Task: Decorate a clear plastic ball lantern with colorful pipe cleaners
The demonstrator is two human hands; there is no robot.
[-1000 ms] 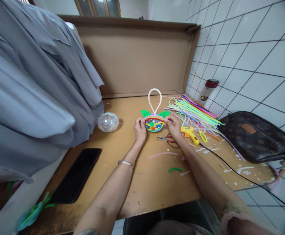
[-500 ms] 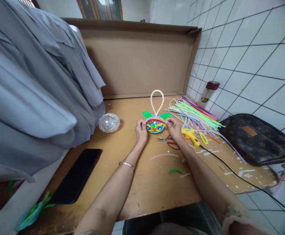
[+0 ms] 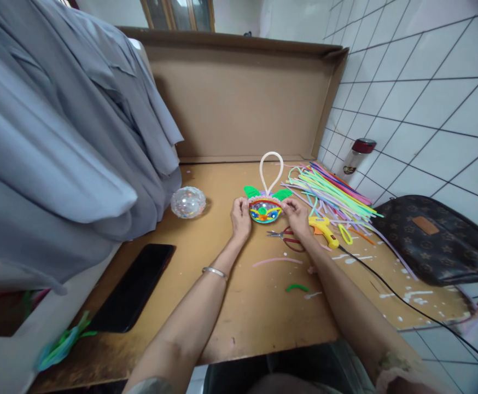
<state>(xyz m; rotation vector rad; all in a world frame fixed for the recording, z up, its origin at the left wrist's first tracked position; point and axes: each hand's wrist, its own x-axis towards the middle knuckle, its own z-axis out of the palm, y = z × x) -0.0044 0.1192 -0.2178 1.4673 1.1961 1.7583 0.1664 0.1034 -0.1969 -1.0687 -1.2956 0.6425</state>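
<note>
Left hand (image 3: 241,220), right hand (image 3: 297,218): fingertips pinching opposite edges | rounded clear ornament (image 3: 266,210), fuzzy trim, looped top | scissors (image 3: 286,237), metal-bladed, near

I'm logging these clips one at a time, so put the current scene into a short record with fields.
left hand: fingertips at the left edge of a decorated clear ornament
right hand: fingertips at its right edge
ornament details: green leaf shapes, white loop above
near right hand: red-handled scissors, yellow glue gun
further right: pipe cleaners, red-lidded bottle, brown patterned bag
left side: clear ball, black smartphone, gray cloth
back: cardboard
</note>
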